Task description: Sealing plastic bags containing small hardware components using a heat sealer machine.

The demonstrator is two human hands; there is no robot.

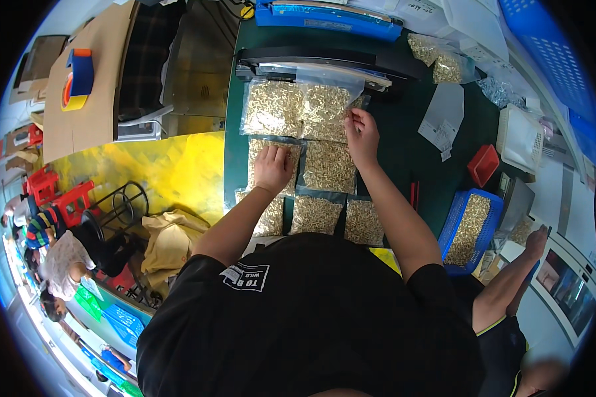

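Clear bags (326, 106) hold tan pieces (273, 109) (right hand (363, 137) pinching one's edge; left hand (273, 171) on another, grip unclear).

At left, tape dispenser (82, 76) on a cardboard box (89, 132); below, red plastic stools (77, 200) and a crumpled tan sack (171, 239). At upper right, blue perforated crate (546, 53); at lower right, dark-shirted co-worker (500, 344).
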